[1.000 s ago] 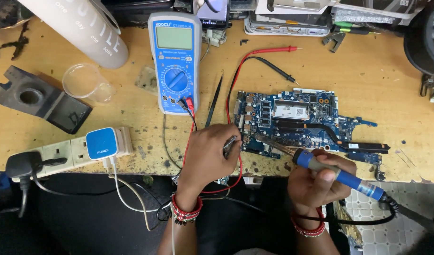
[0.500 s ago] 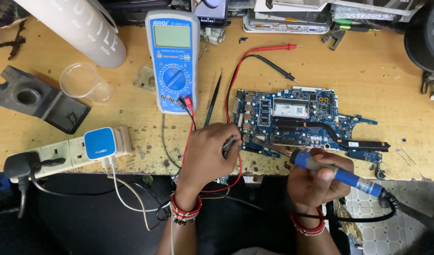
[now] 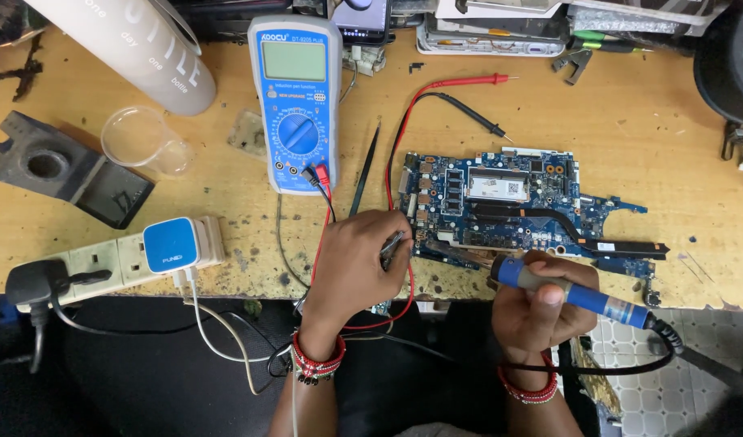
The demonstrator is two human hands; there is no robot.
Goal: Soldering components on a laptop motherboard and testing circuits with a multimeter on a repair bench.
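Blue multimeter (image 3: 295, 105) at bench top-centre, grey-green rect. screen blank; white label on circuit board (image 3: 501, 188) chip.

Your blue circuit board (image 3: 509, 202) lies flat on the wooden bench, long side running left to right, with a black heat pipe crossing it toward the right end. You hold the blue-handled soldering iron (image 3: 570, 293) tilted, tip at the board's near edge, cord trailing right. Your metal tweezers (image 3: 390, 246) touch the board's near left corner
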